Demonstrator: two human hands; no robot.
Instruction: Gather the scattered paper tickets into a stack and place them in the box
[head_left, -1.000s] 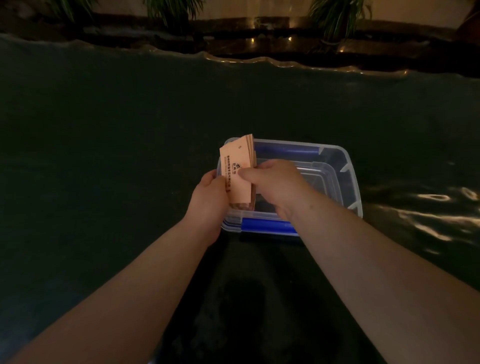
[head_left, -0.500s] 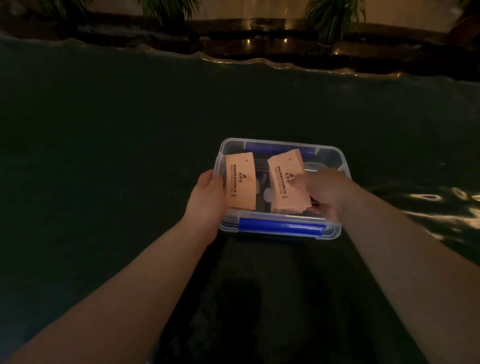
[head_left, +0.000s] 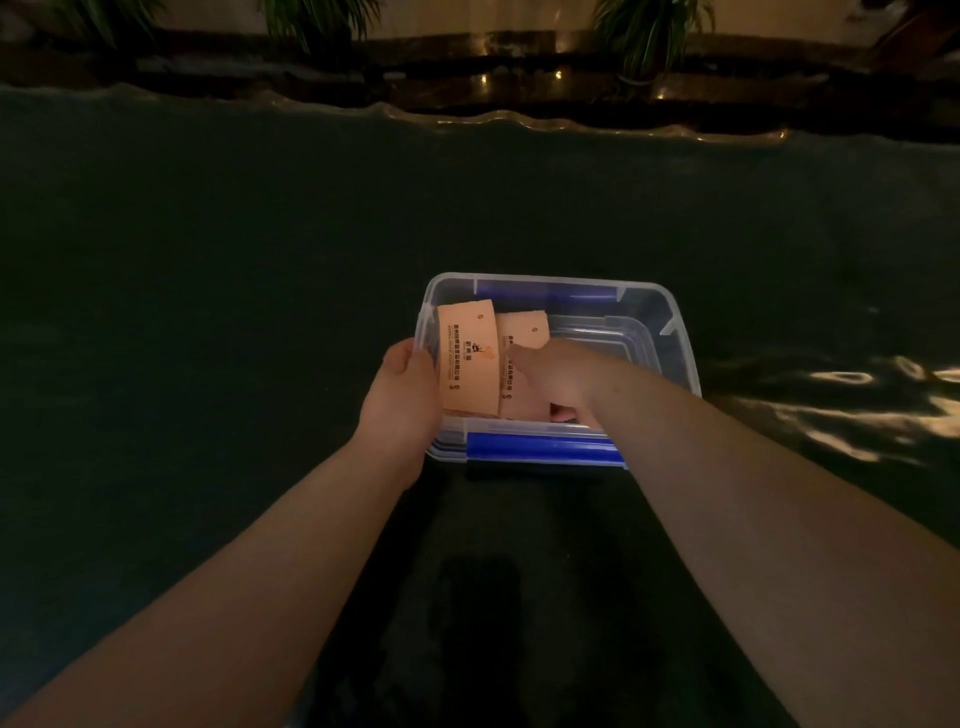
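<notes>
Tickets (head_left: 467, 364), pale orange with dark print, are now down inside the clear plastic box (head_left: 675, 338), which sits on the dark desk (head_left: 208, 312) near its near edge, about midway along. I see them as two bundles side by side against the box's left wall: the left bundle leans up toward the rim, the right bundle (head_left: 522, 332) lies lower beside it.

My left hand (head_left: 402, 389) grips the left bundle at the box's left rim, thumb on the printed face. My right hand (head_left: 558, 371) reaches into the box over the right bundle, fingers curled down on it; whether it pinches the paper or only presses it I cannot tell, since the fingertips are hidden.

To do this step well, I judge the two bundles should be brought together into one squared stack before letting go. I would slide the right bundle under or against the left, tap the short edges on the box floor to align them, then lay the stack flat. Thin paper fans easily, so I would release low and slowly, one hand at a time. The blue clip (head_left: 545, 448) on the near wall stays clear of my wrists.
</notes>
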